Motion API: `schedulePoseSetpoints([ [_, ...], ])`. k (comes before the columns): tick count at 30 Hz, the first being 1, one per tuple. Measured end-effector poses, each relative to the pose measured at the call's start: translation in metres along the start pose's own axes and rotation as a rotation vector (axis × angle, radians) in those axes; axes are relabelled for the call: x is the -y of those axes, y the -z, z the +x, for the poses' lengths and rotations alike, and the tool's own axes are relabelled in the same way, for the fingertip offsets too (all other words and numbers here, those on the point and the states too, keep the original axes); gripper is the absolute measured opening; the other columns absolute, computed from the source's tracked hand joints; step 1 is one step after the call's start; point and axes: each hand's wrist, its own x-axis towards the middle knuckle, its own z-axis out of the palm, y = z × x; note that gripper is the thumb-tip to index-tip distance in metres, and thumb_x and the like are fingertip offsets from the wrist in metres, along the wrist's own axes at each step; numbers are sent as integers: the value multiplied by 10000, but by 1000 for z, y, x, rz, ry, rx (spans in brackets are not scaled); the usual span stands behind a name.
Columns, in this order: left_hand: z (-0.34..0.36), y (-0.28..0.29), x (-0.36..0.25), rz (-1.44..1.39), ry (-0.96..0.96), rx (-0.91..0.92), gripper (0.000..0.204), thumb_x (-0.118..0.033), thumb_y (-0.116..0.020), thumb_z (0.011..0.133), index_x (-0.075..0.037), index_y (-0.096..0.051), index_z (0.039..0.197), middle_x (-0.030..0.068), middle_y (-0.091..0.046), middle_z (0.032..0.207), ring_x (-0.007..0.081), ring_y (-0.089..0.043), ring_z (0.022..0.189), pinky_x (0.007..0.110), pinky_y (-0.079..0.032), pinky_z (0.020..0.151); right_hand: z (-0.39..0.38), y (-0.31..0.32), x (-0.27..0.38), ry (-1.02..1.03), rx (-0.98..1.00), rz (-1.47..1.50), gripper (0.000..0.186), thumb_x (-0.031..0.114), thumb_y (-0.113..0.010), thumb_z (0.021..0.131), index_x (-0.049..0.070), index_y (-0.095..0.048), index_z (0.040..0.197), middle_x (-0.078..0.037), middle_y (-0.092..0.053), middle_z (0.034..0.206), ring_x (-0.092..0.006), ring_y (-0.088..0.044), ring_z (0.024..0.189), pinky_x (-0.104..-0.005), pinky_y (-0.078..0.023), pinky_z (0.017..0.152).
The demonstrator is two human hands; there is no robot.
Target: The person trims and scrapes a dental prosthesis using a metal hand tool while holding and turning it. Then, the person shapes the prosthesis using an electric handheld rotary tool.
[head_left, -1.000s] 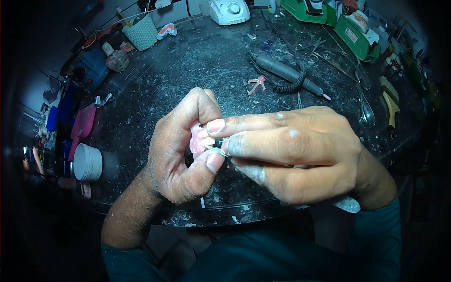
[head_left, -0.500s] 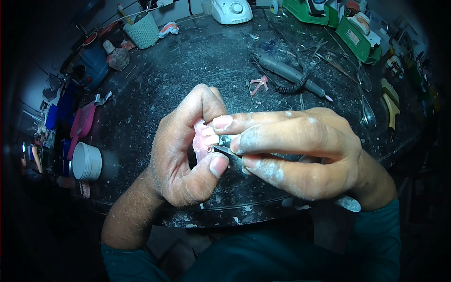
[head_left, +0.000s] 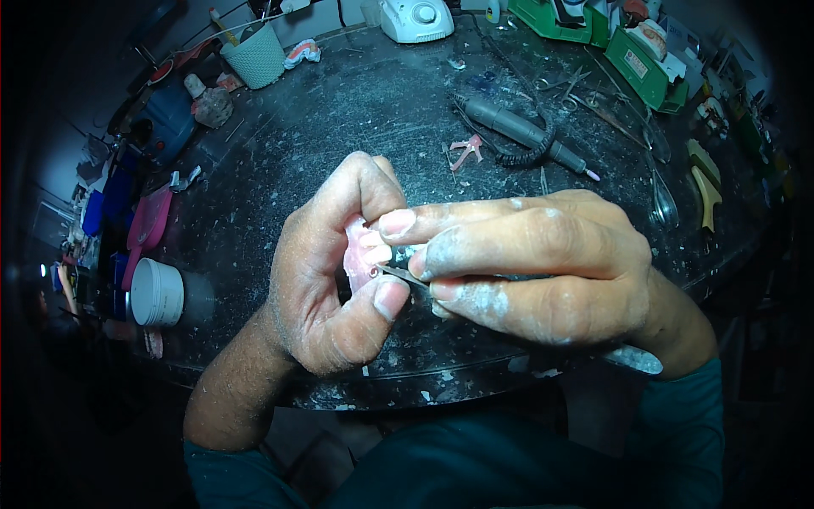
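My left hand (head_left: pixel 326 284) is closed around a small pink denture (head_left: pixel 356 250) with white teeth, its thumb pressed near the lower edge. Part of the denture is covered by the curled fingers. From the right, my right hand (head_left: pixel 547 267) pinches a slim metal carving knife (head_left: pixel 400 273) between thumb and fingers. The knife's pointed tip touches or nearly touches the pink base just below the teeth, by a small curl. White dust coats the right fingertips. Below the right wrist a rounded metal end pokes out, seemingly of the same tool.
Beyond my hands lie a grey rotary handpiece (head_left: pixel 521 131) with a coiled cord and a pink forked piece (head_left: pixel 465 153). A white control unit (head_left: pixel 417 20) stands at the back. Left are a white tub (head_left: pixel 157 293) and a pink dustpan-like item (head_left: pixel 148 225); right, green bins (head_left: pixel 644 72).
Both hands have shifted slightly left with the denture and the knife. The blade has turned a little, and its tip sits slightly farther left against the pink base.
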Motion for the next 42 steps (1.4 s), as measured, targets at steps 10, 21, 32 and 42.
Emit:
schedulePoseSetpoints([
  [10, -2, -2, 4, -58, -16, 4, 337, -318, -631, 825, -34, -464, 896, 21, -428, 805, 96, -397, 727, 267, -355, 625, 1, 0, -3, 28, -7, -4, 174, -90, -759, 756, -8, -634, 845, -207, -688, 1011, -353, -725, 952, -404, -645, 795],
  [21, -2, 1, 0, -84, 25, 40, 313, -298, -627, 842, -31, -484, 923, 24, -435, 821, 106, -411, 743, 272, -360, 631, 4, 1, 0, 105, -3, -73, 203, -94, -752, 750, 2, -575, 733, -219, -684, 1006, -360, -730, 933, -389, -651, 766],
  [32, -3, 3, 0, -124, 104, 40, 310, -287, -624, 854, -34, -483, 963, 25, -456, 857, 101, -423, 786, 268, -372, 685, 3, 0, -5, 195, 22, -186, 268, -95, -765, 724, 33, -531, 704, -198, -672, 1015, -351, -732, 931, -378, -658, 749],
  [42, -2, -1, -4, -106, 155, 19, 327, -294, -627, 856, -37, -456, 964, 20, -457, 852, 93, -422, 781, 262, -377, 682, 2, 3, -5, 233, 56, -228, 213, -128, -717, 746, 23, -566, 755, -200, -645, 1039, -368, -719, 961, -412, -648, 794],
])
